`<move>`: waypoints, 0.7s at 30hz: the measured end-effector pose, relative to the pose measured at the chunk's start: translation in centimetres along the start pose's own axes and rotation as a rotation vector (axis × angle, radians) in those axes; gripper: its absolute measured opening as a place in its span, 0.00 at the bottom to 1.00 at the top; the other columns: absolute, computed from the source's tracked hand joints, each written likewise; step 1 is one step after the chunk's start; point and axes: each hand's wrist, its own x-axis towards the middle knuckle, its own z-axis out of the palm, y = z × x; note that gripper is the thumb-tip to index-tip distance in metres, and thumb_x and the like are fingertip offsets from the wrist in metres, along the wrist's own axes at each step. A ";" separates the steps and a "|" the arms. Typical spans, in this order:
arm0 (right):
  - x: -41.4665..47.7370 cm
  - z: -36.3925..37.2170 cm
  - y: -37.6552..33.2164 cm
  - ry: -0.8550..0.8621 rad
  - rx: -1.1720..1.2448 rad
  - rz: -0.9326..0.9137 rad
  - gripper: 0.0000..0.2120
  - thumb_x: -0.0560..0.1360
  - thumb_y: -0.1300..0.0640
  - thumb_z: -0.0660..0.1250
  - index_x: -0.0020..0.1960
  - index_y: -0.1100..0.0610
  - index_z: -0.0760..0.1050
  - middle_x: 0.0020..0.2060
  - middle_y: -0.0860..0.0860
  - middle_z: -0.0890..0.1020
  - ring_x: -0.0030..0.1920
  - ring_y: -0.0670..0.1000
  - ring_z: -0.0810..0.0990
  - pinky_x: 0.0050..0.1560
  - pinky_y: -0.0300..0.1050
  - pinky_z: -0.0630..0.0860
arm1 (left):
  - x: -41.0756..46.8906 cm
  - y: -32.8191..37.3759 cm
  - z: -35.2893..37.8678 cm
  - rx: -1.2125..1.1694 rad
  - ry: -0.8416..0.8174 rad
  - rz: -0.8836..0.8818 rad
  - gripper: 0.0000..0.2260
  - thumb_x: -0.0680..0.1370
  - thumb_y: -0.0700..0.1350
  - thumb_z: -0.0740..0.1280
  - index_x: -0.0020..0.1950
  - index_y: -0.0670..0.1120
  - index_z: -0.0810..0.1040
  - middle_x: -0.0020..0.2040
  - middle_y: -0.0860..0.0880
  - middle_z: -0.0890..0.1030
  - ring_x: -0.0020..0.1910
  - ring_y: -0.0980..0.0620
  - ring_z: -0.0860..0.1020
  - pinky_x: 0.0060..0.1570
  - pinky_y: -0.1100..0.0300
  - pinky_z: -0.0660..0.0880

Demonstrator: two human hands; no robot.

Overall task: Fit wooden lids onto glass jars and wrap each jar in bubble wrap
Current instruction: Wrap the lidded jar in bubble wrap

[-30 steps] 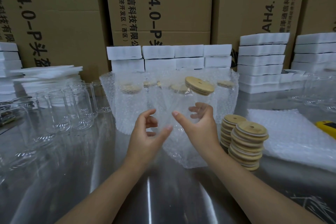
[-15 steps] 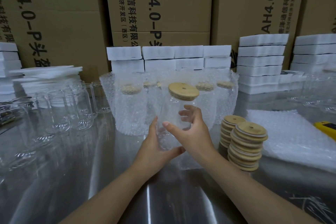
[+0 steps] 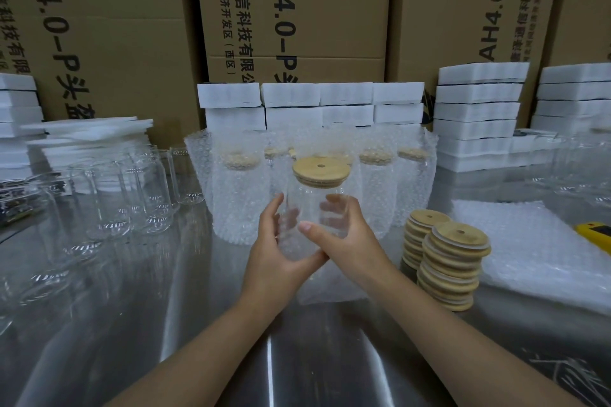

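Note:
A clear glass jar (image 3: pixel 312 208) with a round wooden lid (image 3: pixel 320 170) on top stands upright in the middle, held between both hands. My left hand (image 3: pixel 276 258) cups its lower left side, fingers curled behind the glass. My right hand (image 3: pixel 347 235) grips the right side, thumb across the front. A bubble wrap sheet (image 3: pixel 330 287) lies under the jar on the steel table (image 3: pixel 297 357). Two stacks of wooden lids (image 3: pixel 453 264) stand to the right.
Several wrapped, lidded jars (image 3: pixel 238 195) stand just behind the hands. Bare glass jars (image 3: pixel 109 201) crowd the left. More bubble wrap sheets (image 3: pixel 535 248) and a yellow object (image 3: pixel 596 231) lie at right. White foam blocks (image 3: pixel 479 112) and cardboard boxes (image 3: pixel 291 10) line the back.
The lidded jar has come down from a tilt at upper right to upright at centre, and both hands have closed around its body.

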 end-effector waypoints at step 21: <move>-0.5 0.2 0.4 -0.092 0.051 -0.004 0.53 0.54 0.40 0.79 0.72 0.46 0.55 0.59 0.43 0.78 0.58 0.42 0.78 0.62 0.46 0.75 | 0.7 1.5 -1.2 -0.180 -0.022 -0.029 0.57 0.50 0.75 0.73 0.73 0.64 0.50 0.71 0.64 0.62 0.69 0.72 0.62 0.61 0.72 0.68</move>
